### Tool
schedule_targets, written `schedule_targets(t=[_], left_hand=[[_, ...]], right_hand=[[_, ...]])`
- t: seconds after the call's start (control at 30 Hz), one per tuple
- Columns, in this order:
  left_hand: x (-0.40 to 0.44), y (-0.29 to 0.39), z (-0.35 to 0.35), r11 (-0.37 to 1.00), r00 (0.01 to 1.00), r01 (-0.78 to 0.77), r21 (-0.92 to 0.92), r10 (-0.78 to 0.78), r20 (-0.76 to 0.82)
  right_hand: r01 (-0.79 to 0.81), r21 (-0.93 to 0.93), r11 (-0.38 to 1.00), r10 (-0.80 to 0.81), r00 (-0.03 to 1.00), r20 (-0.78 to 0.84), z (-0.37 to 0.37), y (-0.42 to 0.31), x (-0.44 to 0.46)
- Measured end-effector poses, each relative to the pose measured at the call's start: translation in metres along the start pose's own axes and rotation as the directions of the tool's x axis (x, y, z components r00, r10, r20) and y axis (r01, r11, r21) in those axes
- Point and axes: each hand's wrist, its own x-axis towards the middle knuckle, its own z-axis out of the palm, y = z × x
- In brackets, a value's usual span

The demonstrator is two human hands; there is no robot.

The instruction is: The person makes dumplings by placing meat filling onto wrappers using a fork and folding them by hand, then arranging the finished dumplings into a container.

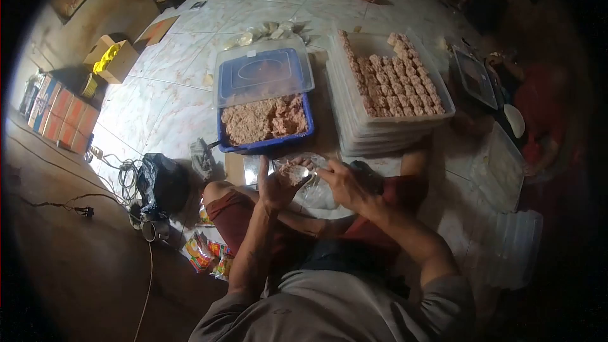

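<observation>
Currently, with 12 o'clock straight ahead of the body, we hold the work between both hands. In the left hand point(275, 189), cupped fingers carry a small, pale pink, coarse portion of mixture point(289, 174), its upper side exposed. In the right hand point(347, 186), the fingers are pinched narrow on a small, shiny, metal-looking spoon point(306, 173). Key relation: the spoon's head lies at 9 o'clock from the right fingers, its long axis running roughly 3 to 9 o'clock, beside the portion; we cannot tell whether the two touch. At 12 o'clock from the left hand, the nearer one, we have the blue rectangular plastic tub point(266, 147) of similar mixture. At 1 to 2 o'clock from the portion, nearer the right hand, stands a stack of translucent rectangular plastic trays point(370, 142), the top one bearing rows of knobbly pinkish-brown lumps point(400, 88).
</observation>
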Motion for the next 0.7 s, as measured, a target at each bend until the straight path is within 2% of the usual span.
schedule_targets(t=[0.03, 0.1, 0.17, 0.2, 0.23, 0.27, 0.3, 0.33, 0.37, 0.4, 0.43, 0.47, 0.5, 0.53, 0.57, 0.63, 0.67, 0.7], left_hand=[[-0.005, 0.001, 0.002, 1.000, 1.000, 0.011, 0.006, -0.011, 0.006], [-0.008, 0.006, 0.003, 0.987, 0.998, -0.019, 0.159, 0.027, -0.052], [-0.004, 0.008, 0.000, 0.987, 0.993, -0.100, 0.127, 0.107, -0.050], [0.008, 0.010, -0.007, 0.998, 0.953, -0.003, 0.058, -0.015, 0.304], [0.022, 0.011, -0.017, 0.993, 0.776, 0.116, 0.012, -0.098, 0.623], [0.025, 0.015, -0.024, 0.983, 0.826, 0.162, 0.091, -0.186, 0.532], [0.017, 0.006, 0.006, 0.977, 0.814, 0.191, 0.098, -0.213, 0.540], [-0.010, -0.003, 0.062, 0.920, 0.956, 0.112, 0.376, -0.203, 0.212], [-0.024, -0.008, 0.095, 0.764, 0.992, 0.117, 0.635, -0.060, -0.111], [-0.026, -0.002, 0.096, 0.833, 0.992, 0.078, 0.548, -0.118, 0.039], [-0.029, 0.009, 0.091, 0.894, 0.970, 0.059, 0.445, -0.156, 0.184], [-0.025, 0.019, 0.083, 0.650, 0.973, -0.010, 0.760, -0.170, 0.158], [-0.023, 0.015, 0.081, 0.507, 0.973, -0.081, 0.858, -0.145, 0.178], [-0.023, 0.010, 0.078, 0.346, 0.973, -0.146, 0.927, -0.120, 0.198], [-0.023, -0.002, 0.082, 0.385, 0.961, -0.225, 0.895, -0.064, 0.270], [-0.014, -0.002, 0.045, 0.782, 0.989, -0.079, 0.618, -0.016, 0.147], [-0.011, -0.003, 0.045, 0.627, 0.965, -0.258, 0.735, 0.134, 0.225], [-0.011, -0.006, 0.057, 0.425, 0.911, -0.406, 0.809, 0.263, 0.319]], right_hand=[[0.011, 0.030, 0.999, -0.011, 1.000, 0.000, 0.003, 0.008, -0.002], [0.019, 0.055, 0.998, -0.015, 0.998, -0.067, -0.012, 0.014, -0.005], [-0.005, 0.062, 0.998, 0.013, 0.991, -0.133, -0.026, 0.001, -0.011], [0.007, 0.136, 0.991, 0.041, 0.937, -0.348, -0.007, 0.006, -0.015], [-0.038, 0.270, 0.962, 0.140, 0.919, -0.369, 0.000, 0.007, -0.008], [-0.193, 0.476, 0.858, 0.311, 0.933, -0.182, 0.004, 0.005, -0.004], [-0.352, 0.635, 0.688, 0.428, 0.903, 0.036, 0.009, 0.003, 0.000], [-0.287, 0.692, 0.662, 0.410, 0.912, -0.014, 0.034, 0.013, 0.001], [-0.215, 0.744, 0.633, 0.388, 0.920, -0.064, 0.054, 0.024, -0.001], [-0.155, 0.831, 0.534, 0.333, 0.942, -0.039, 0.007, -0.016, 0.006], [-0.159, 0.831, 0.533, 0.344, 0.938, -0.042, -0.012, -0.027, 0.010], [-0.153, 0.872, 0.465, 0.282, 0.959, 0.018, -0.024, -0.034, 0.014], [-0.153, 0.908, 0.390, 0.207, 0.975, 0.075, -0.029, -0.035, 0.018], [-0.159, 0.910, 0.383, 0.149, 0.983, 0.109, -0.029, -0.032, 0.024], [-0.161, 0.910, 0.382, 0.136, 0.984, 0.116, -0.031, -0.032, 0.029], [-0.125, 0.687, 0.716, 0.226, 0.972, -0.059, -0.038, -0.036, 0.033], [-0.130, 0.729, 0.672, 0.305, 0.946, -0.112, -0.041, -0.038, 0.034], [-0.127, 0.726, 0.675, 0.291, 0.951, -0.103, -0.042, -0.035, 0.032]])
